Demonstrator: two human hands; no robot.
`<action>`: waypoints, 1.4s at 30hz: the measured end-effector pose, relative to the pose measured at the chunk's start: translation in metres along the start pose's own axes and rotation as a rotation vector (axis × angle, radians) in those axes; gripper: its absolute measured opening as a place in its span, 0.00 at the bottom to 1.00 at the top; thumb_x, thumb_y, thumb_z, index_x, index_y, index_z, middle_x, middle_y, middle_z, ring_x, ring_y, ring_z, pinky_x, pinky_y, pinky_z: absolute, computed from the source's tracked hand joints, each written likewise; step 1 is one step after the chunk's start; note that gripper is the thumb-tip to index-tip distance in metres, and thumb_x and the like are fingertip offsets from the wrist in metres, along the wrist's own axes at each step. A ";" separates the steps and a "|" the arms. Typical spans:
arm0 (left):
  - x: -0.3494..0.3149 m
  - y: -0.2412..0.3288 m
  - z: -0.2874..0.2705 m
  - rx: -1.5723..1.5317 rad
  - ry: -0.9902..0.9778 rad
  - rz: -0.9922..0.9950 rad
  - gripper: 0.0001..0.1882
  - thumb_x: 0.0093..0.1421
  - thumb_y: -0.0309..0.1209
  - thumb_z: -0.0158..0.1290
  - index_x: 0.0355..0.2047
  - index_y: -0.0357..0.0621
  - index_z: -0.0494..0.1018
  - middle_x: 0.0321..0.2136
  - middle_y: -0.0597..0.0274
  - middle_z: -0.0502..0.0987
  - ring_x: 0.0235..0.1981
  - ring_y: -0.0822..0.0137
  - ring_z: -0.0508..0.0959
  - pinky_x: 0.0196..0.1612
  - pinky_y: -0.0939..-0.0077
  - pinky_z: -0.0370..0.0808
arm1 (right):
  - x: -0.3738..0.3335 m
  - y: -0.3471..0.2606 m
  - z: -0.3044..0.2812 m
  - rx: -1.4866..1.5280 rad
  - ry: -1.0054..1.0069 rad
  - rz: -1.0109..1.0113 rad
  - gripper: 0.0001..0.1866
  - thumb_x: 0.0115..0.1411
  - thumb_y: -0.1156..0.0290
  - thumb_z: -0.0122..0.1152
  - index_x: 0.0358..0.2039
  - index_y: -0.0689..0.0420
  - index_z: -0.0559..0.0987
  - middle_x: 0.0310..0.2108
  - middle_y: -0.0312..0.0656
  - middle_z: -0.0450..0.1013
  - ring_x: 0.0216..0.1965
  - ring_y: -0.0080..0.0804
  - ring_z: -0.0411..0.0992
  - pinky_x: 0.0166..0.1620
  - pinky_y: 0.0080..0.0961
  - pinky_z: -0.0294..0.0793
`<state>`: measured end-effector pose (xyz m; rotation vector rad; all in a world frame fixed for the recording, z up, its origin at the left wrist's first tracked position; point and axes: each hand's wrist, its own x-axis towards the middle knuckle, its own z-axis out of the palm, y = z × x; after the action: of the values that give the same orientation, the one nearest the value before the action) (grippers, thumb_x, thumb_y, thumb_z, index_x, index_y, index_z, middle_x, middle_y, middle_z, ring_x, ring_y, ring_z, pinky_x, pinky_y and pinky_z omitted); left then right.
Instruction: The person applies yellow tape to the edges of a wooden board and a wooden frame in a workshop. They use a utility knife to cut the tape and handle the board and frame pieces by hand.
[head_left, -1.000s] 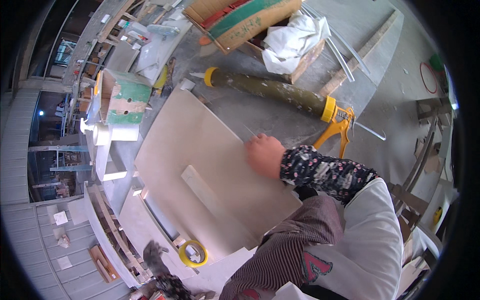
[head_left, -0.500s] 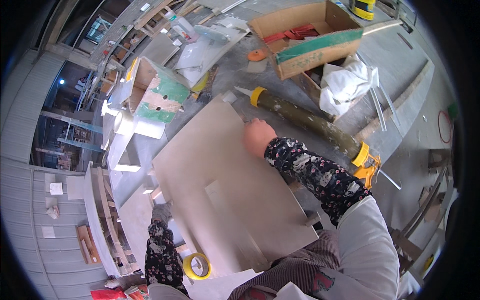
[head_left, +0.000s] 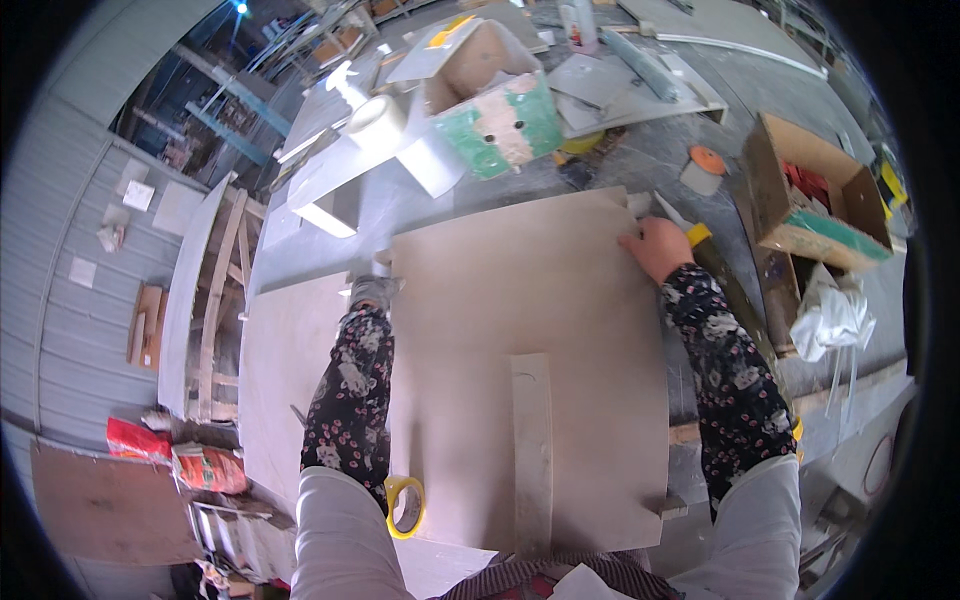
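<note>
While both arms reach out across the bench (head_left: 300,350), the left hand (head_left: 372,293) sits in a grey glove at the left edge of a large beige stone slab (head_left: 520,330), its grip closed over that edge near the far corner. Across the slab from it, the bare right hand (head_left: 655,246) lies at the far right corner, fingers (head_left: 632,238) curled down onto the edge; its grip is likewise narrow and holding the slab. Between the two grips the slab lies flat, and a narrow grey strip (head_left: 532,450) lies on it nearer the person. Just beyond the right grip lies a caulking gun (head_left: 722,275) with a yellow nozzle collar, running alongside the slab's right edge. Near the left elbow, well back from that grip, stands a roll of yellow tape (head_left: 405,506). Farther right of the right grip sits an open cardboard box (head_left: 800,190), with crumpled white plastic (head_left: 828,315) beside it.
</note>
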<state>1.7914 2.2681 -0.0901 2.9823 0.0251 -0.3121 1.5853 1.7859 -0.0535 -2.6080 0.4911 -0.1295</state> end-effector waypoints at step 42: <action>-0.029 0.018 -0.031 -0.800 -0.404 -0.292 0.12 0.58 0.34 0.61 0.42 0.55 0.76 0.33 0.69 0.79 0.28 0.69 0.79 0.31 0.65 0.81 | -0.020 0.012 -0.006 -0.362 -0.078 -0.328 0.26 0.69 0.55 0.43 0.22 0.61 0.77 0.25 0.53 0.75 0.32 0.55 0.74 0.34 0.50 0.72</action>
<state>1.7703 2.2552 -0.0513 2.0802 0.4313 -0.7290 1.5623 1.7809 -0.0538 -3.0181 0.0558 -0.0490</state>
